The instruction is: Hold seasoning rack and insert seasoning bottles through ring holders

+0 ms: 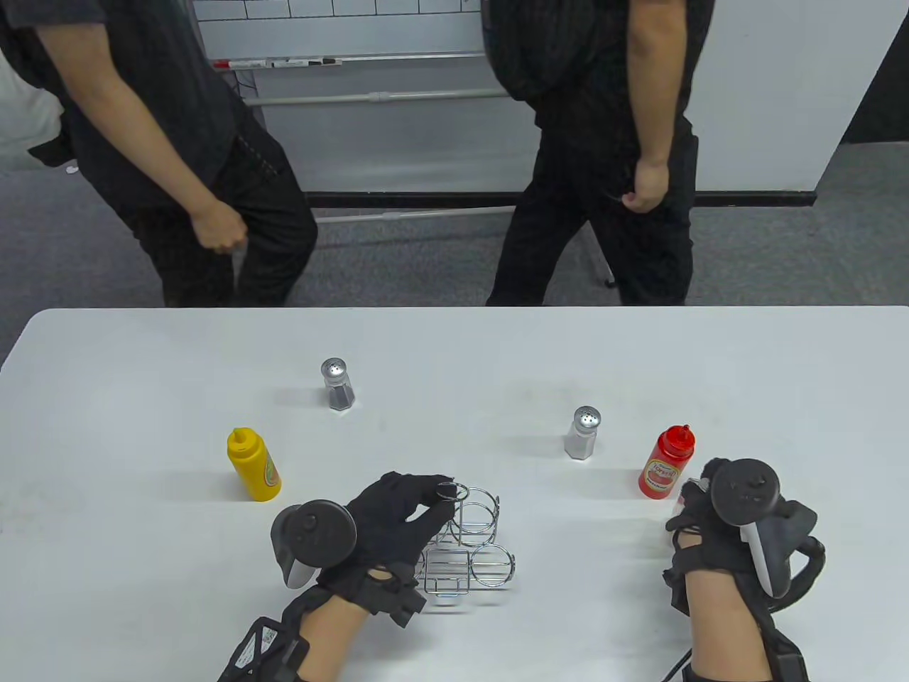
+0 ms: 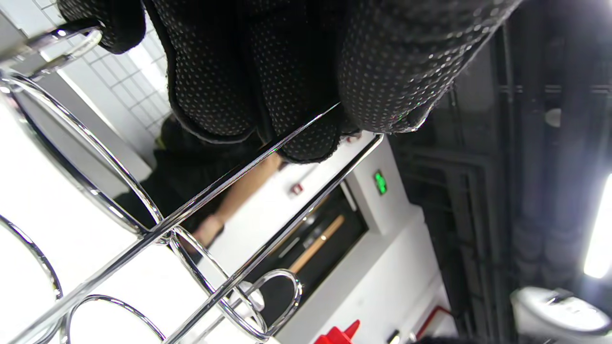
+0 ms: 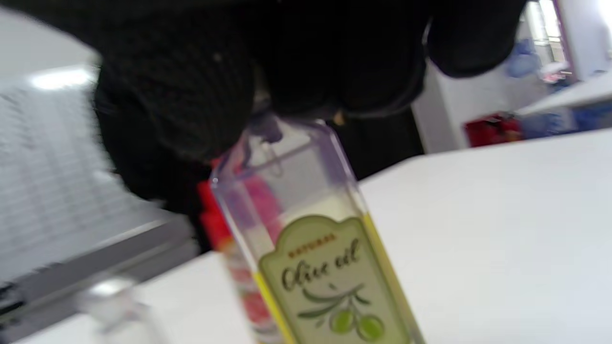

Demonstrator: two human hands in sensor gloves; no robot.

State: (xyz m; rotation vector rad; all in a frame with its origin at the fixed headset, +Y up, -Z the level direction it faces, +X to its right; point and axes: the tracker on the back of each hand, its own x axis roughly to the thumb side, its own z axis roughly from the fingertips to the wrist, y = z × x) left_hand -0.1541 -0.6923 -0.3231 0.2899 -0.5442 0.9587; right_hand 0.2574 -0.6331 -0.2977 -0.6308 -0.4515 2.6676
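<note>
A chrome wire seasoning rack [image 1: 469,543] with ring holders stands on the white table [image 1: 142,355]. My left hand [image 1: 408,508] grips its top loop handle; the rack's wires [image 2: 201,210] run below my gloved fingers [image 2: 267,71] in the left wrist view. My right hand [image 1: 710,526] grips the top of a clear olive oil bottle [image 3: 330,258], which is almost hidden under the hand in the table view. A red ketchup bottle [image 1: 666,462] stands just left of that hand. A yellow mustard bottle [image 1: 253,464], a dark pepper shaker [image 1: 339,385] and a white salt shaker [image 1: 584,433] stand loose on the table.
Two people in black stand behind the table's far edge [image 1: 454,309]. A whiteboard [image 1: 341,42] is behind them.
</note>
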